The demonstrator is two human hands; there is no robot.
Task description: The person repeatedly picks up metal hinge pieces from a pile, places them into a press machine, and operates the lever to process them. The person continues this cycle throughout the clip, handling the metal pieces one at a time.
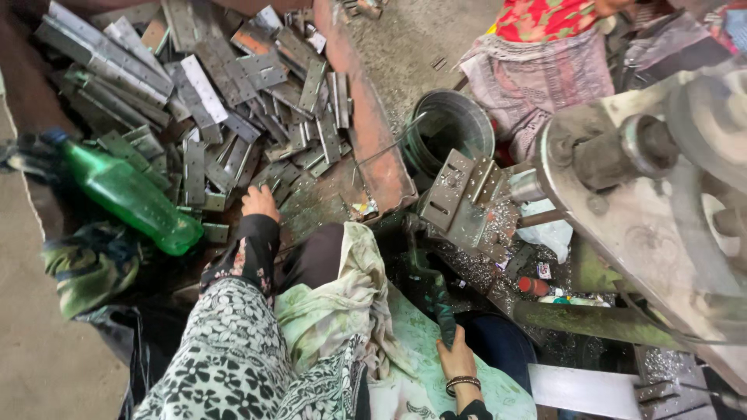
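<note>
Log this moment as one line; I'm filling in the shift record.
left hand: reaching into pile of hinge plates | right hand: gripping machine lever | green bottle: lying beside pile | metal bucket: behind press

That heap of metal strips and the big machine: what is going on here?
A person sits between a rusty tray piled with flat grey perforated metal plates and a heavy grey metal press. Their left hand reaches into the plates, beside a green plastic bottle. Their right hand grips the machine's dark green lever. Another person in red patterned cloth sits behind a round metal bucket.
</note>
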